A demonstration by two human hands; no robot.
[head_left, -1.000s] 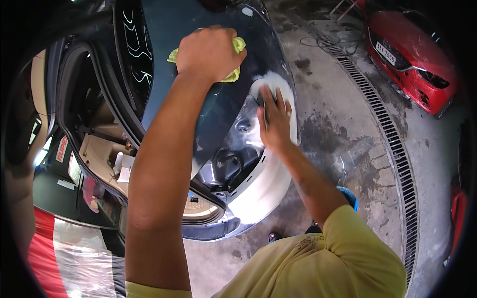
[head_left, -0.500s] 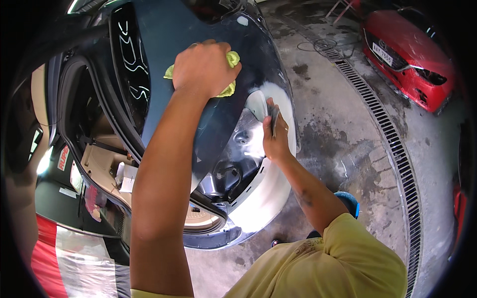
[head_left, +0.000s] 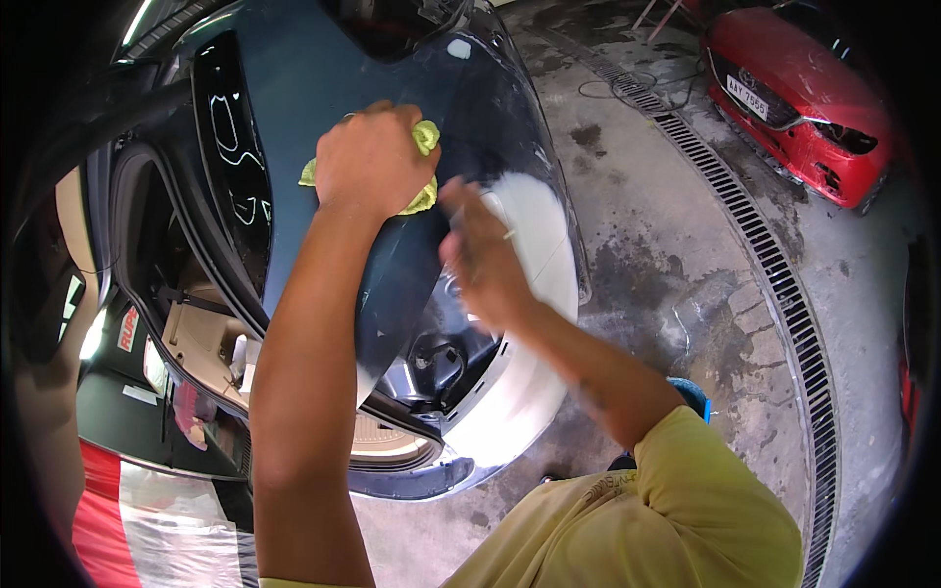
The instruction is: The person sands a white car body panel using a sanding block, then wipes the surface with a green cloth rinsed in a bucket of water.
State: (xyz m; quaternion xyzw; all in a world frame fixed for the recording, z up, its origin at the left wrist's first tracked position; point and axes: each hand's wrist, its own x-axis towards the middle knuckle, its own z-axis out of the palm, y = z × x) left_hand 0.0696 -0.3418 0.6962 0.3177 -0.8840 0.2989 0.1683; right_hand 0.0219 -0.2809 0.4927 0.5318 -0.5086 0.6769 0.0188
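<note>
My left hand (head_left: 371, 162) presses a crumpled yellow-green cloth (head_left: 423, 199) against the dark blue car body panel (head_left: 294, 93). Its fingers are bent round the cloth, which sticks out on both sides. My right hand (head_left: 487, 263) is smeared by motion and hovers over or rests on the panel edge, above the open lamp recess (head_left: 431, 358); which of these I cannot tell. A thin grey piece, seemingly sandpaper (head_left: 469, 257), shows faintly between its thumb and fingers. Beside that hand lies a white, smooth area of the rear corner (head_left: 534, 220).
The car's tailgate opening, with beige trim (head_left: 201, 328), lies at the left. A blue bucket (head_left: 692, 397) stands on the floor by my right arm. A drain grate (head_left: 755, 220) curves along the wet concrete, and a red car bumper (head_left: 794, 108) is at the far right.
My right hand has swung left and off the white patch, toward the left hand. The left hand with its cloth sits slightly lower and further left in the picture, as does the car.
</note>
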